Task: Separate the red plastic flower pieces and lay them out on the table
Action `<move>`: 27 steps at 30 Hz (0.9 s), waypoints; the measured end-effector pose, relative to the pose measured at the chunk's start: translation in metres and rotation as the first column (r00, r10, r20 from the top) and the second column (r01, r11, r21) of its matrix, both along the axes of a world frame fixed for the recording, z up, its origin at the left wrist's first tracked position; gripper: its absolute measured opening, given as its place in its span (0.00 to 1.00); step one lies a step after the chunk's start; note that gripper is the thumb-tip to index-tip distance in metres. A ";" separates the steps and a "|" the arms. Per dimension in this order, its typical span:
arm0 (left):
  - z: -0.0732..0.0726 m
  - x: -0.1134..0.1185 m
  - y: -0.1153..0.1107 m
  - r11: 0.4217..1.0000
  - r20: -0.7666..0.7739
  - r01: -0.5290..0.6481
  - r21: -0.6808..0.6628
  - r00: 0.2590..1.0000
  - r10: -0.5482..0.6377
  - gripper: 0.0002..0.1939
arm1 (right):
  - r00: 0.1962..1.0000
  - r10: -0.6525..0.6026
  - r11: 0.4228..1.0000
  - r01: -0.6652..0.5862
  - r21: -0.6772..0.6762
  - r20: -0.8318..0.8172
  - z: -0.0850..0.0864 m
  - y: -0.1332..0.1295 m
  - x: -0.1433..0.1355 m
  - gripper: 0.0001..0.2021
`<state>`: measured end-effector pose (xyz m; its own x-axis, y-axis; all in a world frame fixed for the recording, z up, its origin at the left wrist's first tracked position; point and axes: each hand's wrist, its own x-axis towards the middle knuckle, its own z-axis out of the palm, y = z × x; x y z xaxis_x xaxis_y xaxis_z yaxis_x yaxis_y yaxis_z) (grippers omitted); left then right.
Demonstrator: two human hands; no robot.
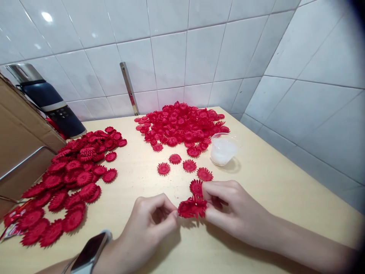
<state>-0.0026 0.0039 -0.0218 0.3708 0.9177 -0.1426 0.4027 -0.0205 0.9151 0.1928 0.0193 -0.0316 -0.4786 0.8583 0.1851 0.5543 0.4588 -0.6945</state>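
A red flower piece (191, 207) with a fringed, toothed rim is held between my two hands, just above the table. My left hand (152, 226) pinches its left edge between thumb and fingertips. On the opposite side, my right hand (236, 211) has thumb and forefinger closed at its right edge. Right behind it, close to my right fingertips, is another red flower piece (195, 187). Several single flat pieces lie farther off, among them one red disc (204, 174). A clear plastic cup (224, 149) with whitish contents stands beyond my right hand.
A big heap of red flower pieces (182, 123) lies against the tiled wall (171, 53). Thicker ones form a pile (74, 175) at the left. There, a cardboard box (23, 125) and a dark thermos flask (54, 104) stand. The pale table (137, 190) ends at the right.
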 end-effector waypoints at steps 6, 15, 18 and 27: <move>-0.006 -0.001 0.001 0.998 0.008 -0.055 0.032 0.998 0.055 0.07 | 0.999 0.042 0.998 -0.042 0.049 -0.016 -0.002 -0.003 0.001 0.11; -0.008 0.000 0.001 0.994 -0.025 -0.089 0.059 0.996 0.090 0.07 | 0.966 0.257 0.930 -0.257 0.263 0.034 -0.003 -0.015 -0.004 0.12; -0.006 0.001 0.000 0.993 -0.059 -0.078 0.088 0.995 0.083 0.07 | 0.950 0.306 0.897 -0.308 0.317 0.057 -0.002 -0.020 -0.007 0.11; -0.004 0.001 -0.003 0.988 -0.082 0.000 0.157 0.997 0.013 0.06 | 0.949 0.313 0.891 -0.307 0.335 0.037 0.001 -0.028 -0.011 0.10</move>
<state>-0.0014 0.0014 -0.0262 0.3574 0.9336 -0.0263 0.4773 -0.1584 0.8644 0.1815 -0.0083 -0.0306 -0.7046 0.5537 0.4439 0.3351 0.8109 -0.4796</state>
